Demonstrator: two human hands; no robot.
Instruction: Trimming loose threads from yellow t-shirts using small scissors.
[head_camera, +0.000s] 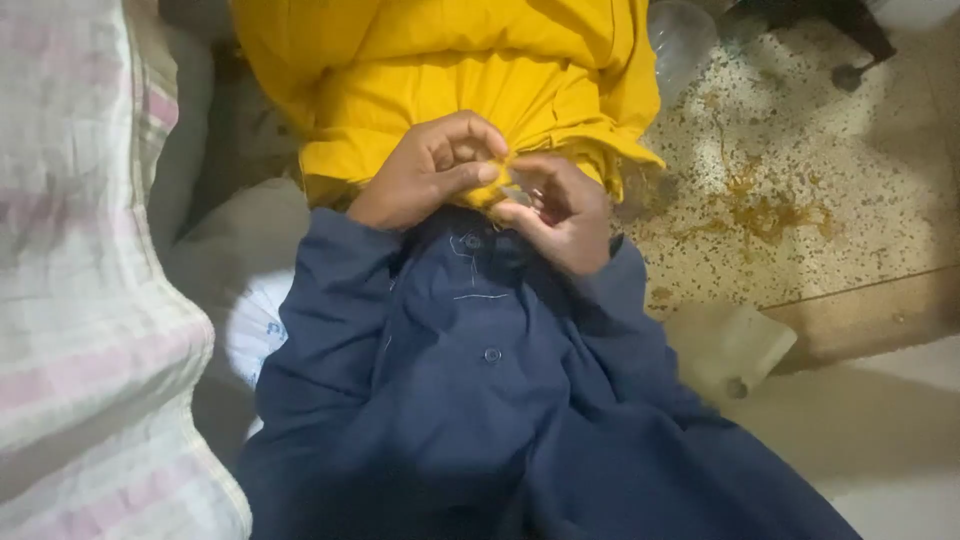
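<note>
While the yellow cloth lies bunched over the lap, the left hand pinches its folded edge taut, so the right hand, fingers curled shut on something small I cannot identify, works beside it.

Left hand curled, fingers bent inward, thumb pressed against forefinger in a pinch, right hand just beside it, fingers loosely bent, fingertips meeting the left's, both forearms in dark blue sleeves, converging
</note>
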